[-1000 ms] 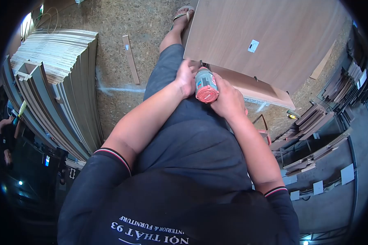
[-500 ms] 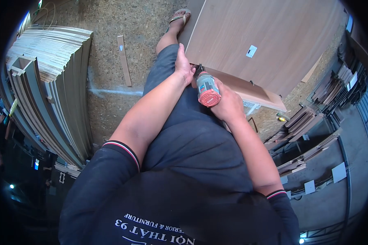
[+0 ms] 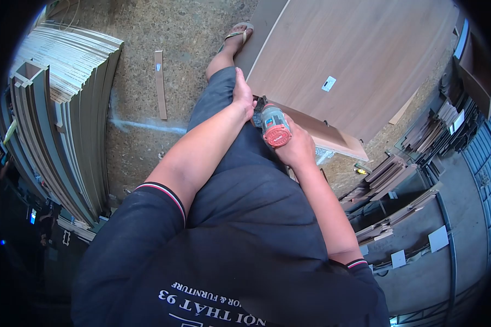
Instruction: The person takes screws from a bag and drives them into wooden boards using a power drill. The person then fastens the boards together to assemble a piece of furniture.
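My right hand (image 3: pixel 297 144) is wrapped round a cordless drill (image 3: pixel 276 126), grey with a red rear cap. The drill's nose points away from me, to the near corner of a large wood-grain panel (image 3: pixel 354 49). Beside that corner is my left hand (image 3: pixel 244 101), one digit stretched forward and the other fingers curled in close to the drill's tip. Whatever those fingers hold is hidden. Below the panel's near edge, a narrower wooden board (image 3: pixel 333 133) runs off to the right. A small white label (image 3: pixel 328 83) lies on the panel's face.
Tall stacked boards (image 3: pixel 87 92) stand on the left, near a loose wooden strip (image 3: pixel 160 84) on the speckled floor (image 3: pixel 136 103). Stacks of offcuts (image 3: pixel 390 174) line the right side. My sandalled foot (image 3: pixel 238 35) is beside the panel's left edge.
The whole view has shifted a little, the panel and label sitting slightly further left. Both hands keep about the same place at the panel's corner, and the drill is still in my right hand.
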Demonstrator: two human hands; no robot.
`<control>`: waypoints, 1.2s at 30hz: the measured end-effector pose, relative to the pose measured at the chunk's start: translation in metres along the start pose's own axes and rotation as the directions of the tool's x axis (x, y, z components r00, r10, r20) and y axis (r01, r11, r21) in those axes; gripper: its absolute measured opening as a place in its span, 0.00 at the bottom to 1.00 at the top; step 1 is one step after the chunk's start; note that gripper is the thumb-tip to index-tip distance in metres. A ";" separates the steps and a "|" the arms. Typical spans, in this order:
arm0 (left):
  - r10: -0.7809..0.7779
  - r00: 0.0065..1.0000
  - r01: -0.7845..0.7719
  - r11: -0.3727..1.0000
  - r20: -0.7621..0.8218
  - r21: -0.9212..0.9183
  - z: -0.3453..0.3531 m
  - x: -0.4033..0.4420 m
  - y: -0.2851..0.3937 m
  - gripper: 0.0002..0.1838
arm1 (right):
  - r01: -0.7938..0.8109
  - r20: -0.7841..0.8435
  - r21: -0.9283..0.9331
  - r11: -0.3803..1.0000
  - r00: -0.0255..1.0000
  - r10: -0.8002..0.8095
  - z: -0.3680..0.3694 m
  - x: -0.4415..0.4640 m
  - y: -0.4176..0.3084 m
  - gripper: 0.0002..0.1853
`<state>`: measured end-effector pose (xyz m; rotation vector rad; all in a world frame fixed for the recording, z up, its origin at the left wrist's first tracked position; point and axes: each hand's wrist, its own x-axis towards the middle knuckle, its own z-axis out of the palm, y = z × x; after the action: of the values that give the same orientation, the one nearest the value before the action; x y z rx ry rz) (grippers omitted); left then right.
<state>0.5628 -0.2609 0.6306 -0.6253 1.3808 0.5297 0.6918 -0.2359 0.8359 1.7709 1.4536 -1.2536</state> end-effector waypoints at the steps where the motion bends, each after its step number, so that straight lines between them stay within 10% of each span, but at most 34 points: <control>1: 0.002 1.000 -0.002 1.000 -0.012 0.013 0.000 -0.001 0.000 0.48 | 0.001 0.007 -0.023 1.000 1.000 -0.001 0.000 0.000 0.000 0.34; 28: 0.071 0.997 -0.069 0.995 -0.014 0.078 0.004 -0.007 0.005 0.47 | 0.033 -0.031 -0.019 0.999 0.999 -0.034 0.006 -0.003 0.008 0.34; 31: -0.013 0.997 0.019 0.997 0.081 -0.077 0.026 -0.059 0.019 0.50 | 0.257 -0.157 0.068 0.964 0.957 -0.244 0.011 -0.015 0.035 0.35; 36: 0.147 0.984 -0.154 0.985 0.097 0.072 0.003 -0.031 0.006 0.54 | 0.162 -0.219 0.274 0.948 0.970 -0.103 0.019 -0.095 0.083 0.33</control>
<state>0.5575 -0.2539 0.6613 -0.4289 1.3622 0.6138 0.7648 -0.3194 0.8995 2.0732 1.5901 -1.4540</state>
